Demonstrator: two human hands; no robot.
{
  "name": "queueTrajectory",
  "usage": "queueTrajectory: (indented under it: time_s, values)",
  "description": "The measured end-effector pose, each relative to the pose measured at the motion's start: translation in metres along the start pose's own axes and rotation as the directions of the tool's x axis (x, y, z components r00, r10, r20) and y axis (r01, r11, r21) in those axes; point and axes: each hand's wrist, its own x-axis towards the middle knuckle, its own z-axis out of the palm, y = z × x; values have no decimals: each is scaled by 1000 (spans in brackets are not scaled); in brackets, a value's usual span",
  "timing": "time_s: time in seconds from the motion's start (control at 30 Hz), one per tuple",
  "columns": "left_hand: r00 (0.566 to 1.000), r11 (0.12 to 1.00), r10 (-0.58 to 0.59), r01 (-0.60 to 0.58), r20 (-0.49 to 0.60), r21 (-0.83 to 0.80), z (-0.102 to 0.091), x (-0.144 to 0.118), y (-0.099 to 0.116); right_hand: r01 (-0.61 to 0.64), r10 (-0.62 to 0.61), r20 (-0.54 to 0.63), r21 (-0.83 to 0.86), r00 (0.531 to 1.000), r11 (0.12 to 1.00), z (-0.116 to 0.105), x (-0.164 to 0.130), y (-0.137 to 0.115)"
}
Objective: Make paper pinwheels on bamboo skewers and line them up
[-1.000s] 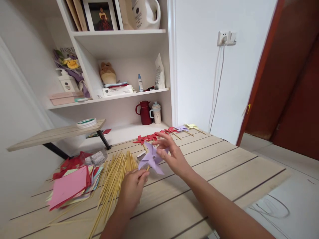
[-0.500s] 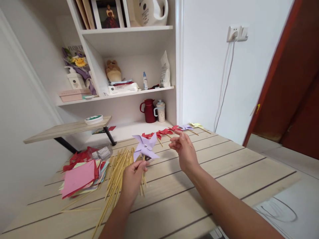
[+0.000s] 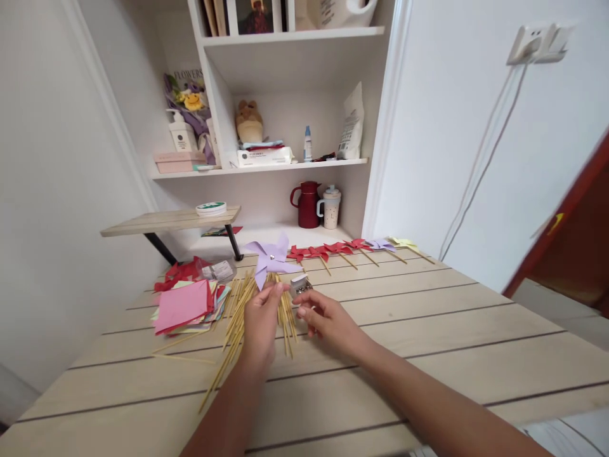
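Note:
My left hand [image 3: 262,317] grips the stick of a purple paper pinwheel [image 3: 270,258] and holds it upright above the wooden table [image 3: 428,330]. My right hand [image 3: 326,320] hovers just to its right with the fingers loosely curled and nothing in them, next to a small box of metal pins [image 3: 301,285]. A heap of bamboo sticks [image 3: 235,320] lies under and left of my left hand.
A pile of coloured paper squares [image 3: 188,303] lies at the left of the table. A row of red, purple and yellow pinwheels [image 3: 352,247] lies along the far edge. Behind stand white shelves [image 3: 285,166] with a red jug [image 3: 308,204] and a mug.
My left hand has raised the purple pinwheel upright and further back. My right hand let go of its blades and dropped toward the table near the pin box. The view shifted.

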Motion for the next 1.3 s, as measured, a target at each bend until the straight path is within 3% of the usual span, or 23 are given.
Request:
queueTrajectory:
  time_s: [0.3, 0.5, 0.7, 1.0, 1.3]
  values:
    - [992, 978, -79, 96, 99, -188, 0, 0, -2, -69, 64, 73, 69, 995, 995, 2, -3, -4]
    - [965, 973, -108, 152, 239, -174, 8, -9, 3, -81, 72, 76, 125, 995, 989, 4, -1, -6]
    - [928, 960, -159, 225, 338, -167, 12, -12, 2, -53, 54, 0, 187, 999, 981, 5, 1, -11]
    - [912, 982, -126, 172, 390, -85, 6, -6, -2, -55, 58, -8, 226, 998, 973, 6, 3, -11]
    - [934, 995, -99, 88, 344, 47, 7, -8, 6, -59, 74, -67, 208, 995, 976, -1, 2, -13]
